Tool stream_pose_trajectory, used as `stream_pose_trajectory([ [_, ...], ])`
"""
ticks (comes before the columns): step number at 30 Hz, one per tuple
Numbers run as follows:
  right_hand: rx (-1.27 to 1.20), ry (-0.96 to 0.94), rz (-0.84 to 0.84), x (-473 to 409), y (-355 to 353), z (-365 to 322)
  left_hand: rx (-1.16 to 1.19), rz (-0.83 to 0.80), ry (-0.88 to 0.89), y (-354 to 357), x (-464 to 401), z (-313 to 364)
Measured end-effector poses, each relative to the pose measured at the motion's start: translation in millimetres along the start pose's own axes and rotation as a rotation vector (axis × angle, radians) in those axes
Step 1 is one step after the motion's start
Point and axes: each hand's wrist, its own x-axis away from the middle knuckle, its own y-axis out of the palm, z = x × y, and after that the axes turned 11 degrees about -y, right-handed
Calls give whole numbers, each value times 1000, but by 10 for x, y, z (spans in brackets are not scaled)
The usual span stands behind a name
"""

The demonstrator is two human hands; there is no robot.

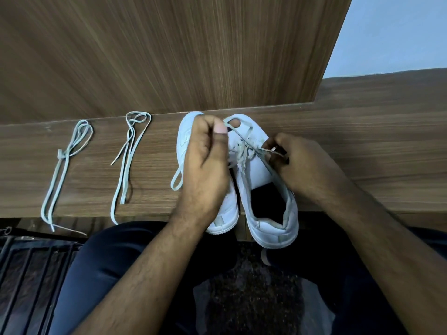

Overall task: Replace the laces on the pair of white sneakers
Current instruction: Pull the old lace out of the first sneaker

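Two white sneakers stand side by side on a wooden ledge, toes away from me. My left hand point(205, 160) hovers over the left sneaker point(186, 139), hiding most of it, and pinches a pale lace point(242, 137) that runs across to the right. That lace is threaded through the right sneaker point(263, 209), bunched at its eyelets. At the right sneaker's far side, my right hand point(302, 165) pinches the thin tip of the lace. A loop of lace point(176, 181) hangs out left of the left sneaker.
Two loose pale laces lie on the ledge point(362, 153) to the left: a knotted one point(65, 170) far left, another point(128, 160) nearer the shoes. A wooden panel point(169, 52) rises behind. My dark-trousered legs point(101, 262) are below the ledge's front edge.
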Motion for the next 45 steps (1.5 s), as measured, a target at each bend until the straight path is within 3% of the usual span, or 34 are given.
stream_pose_trajectory([
  [4,-8,-91,16,14,35,-14,687,-47,-294,-85,-64,136],
  [6,-2,-136,16,12,61,-4,773,-4,-401,-143,-97,145],
  [9,1,-170,7,-4,87,12,503,116,-419,-167,-126,104],
  [11,7,-181,-2,-17,97,19,62,169,-225,-198,-131,76],
  [14,64,-198,-19,-26,111,21,-842,52,108,-242,-90,13],
  [15,82,-200,-22,-27,120,20,-1037,16,128,-248,-73,11],
  [17,105,-208,-29,-24,136,21,-1204,-43,77,-248,-61,8],
  [19,127,-215,-41,-21,153,24,-1248,-51,108,-254,-67,2],
  [21,155,-219,-46,-26,163,27,-1057,3,199,-263,-94,-3],
  [24,179,-223,-48,-23,154,32,-637,252,216,-283,-134,67],
  [27,178,-251,-27,-11,150,39,-639,435,81,-324,-156,58],
  [29,210,-262,-46,-11,146,35,-770,378,57,-304,-119,20],
  [34,227,-272,-34,-17,139,-1,-1060,36,234,-52,33,-63],
  [38,113,-283,27,-48,145,66,-1138,-36,224,6,32,-142],
  [40,-42,-224,72,-70,175,100,-1151,-5,176,-25,4,-142],
  [43,-661,138,124,-90,117,24,-1199,-7,107,-21,3,-116],
  [45,-874,299,154,-84,17,-30,-1229,-19,87,0,10,-101],
])
